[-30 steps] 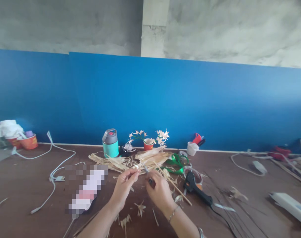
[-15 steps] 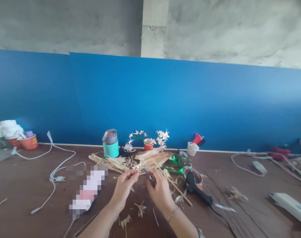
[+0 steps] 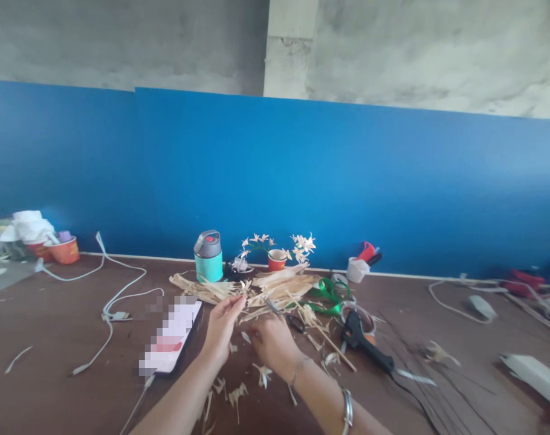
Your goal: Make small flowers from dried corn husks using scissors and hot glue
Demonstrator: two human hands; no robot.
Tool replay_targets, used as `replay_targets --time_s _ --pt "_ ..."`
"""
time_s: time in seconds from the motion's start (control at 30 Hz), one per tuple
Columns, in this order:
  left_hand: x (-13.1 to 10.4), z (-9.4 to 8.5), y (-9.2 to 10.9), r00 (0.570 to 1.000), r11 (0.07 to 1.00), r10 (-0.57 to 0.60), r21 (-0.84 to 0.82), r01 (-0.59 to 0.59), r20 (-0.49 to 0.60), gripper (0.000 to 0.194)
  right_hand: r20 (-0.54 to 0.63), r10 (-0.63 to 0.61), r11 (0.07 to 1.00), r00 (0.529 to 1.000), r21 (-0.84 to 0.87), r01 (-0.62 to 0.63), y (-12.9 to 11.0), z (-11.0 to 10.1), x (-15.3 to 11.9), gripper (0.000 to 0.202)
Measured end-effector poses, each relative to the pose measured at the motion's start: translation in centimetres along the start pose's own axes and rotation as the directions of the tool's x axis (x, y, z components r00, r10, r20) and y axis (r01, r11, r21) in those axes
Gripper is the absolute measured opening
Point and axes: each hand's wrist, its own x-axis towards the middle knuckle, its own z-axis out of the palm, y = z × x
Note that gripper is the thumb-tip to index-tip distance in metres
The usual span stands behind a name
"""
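Between the thumb and fingers of my left hand [image 3: 224, 326] is a small pale husk flower [image 3: 245, 287], held upright. My right hand [image 3: 274, 343] is just to its right, low over the table, its fingers curled downward. What those fingers hold, if anything, is hidden. A small pale petal piece [image 3: 246, 337] appears beside its fingertips. Scissors with dark handles [image 3: 297, 324] rest just beyond the right hand, on the edge of a heap of dried corn husks [image 3: 284, 289]. Below my hands, a loose husk flower [image 3: 263, 375] lies on the table.
A glue gun [image 3: 368, 344], tape rolls and green ribbon [image 3: 329, 296] lie at the right. A phone [image 3: 177, 338] on a cable is at the left. Behind the husks stand a teal flask [image 3: 208, 266], a red cup [image 3: 276, 261] with husk flowers, and a white cup [image 3: 356, 270].
My right hand has lowered and turned palm down, and the scissors now rest beyond it. My left hand has moved slightly left, raising the flower. The view has shifted a little.
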Motion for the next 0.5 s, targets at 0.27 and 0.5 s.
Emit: replay_targets --time_s 0.27,0.5 --pt "0.2 0.0 -0.8 0.999 1.0 -0.009 -0.029 0.01 0.034 0.03 0.194 0.047 0.998 0.98 -0.039 -0.04 -1.0 1.2 2.3 0.027" --pt "-0.1 0.2 -0.9 0.999 1.0 -0.003 0.018 0.002 0.047 0.03 0.019 0.08 0.989 0.997 0.123 -0.082 0.5 0.3 1.0 0.024"
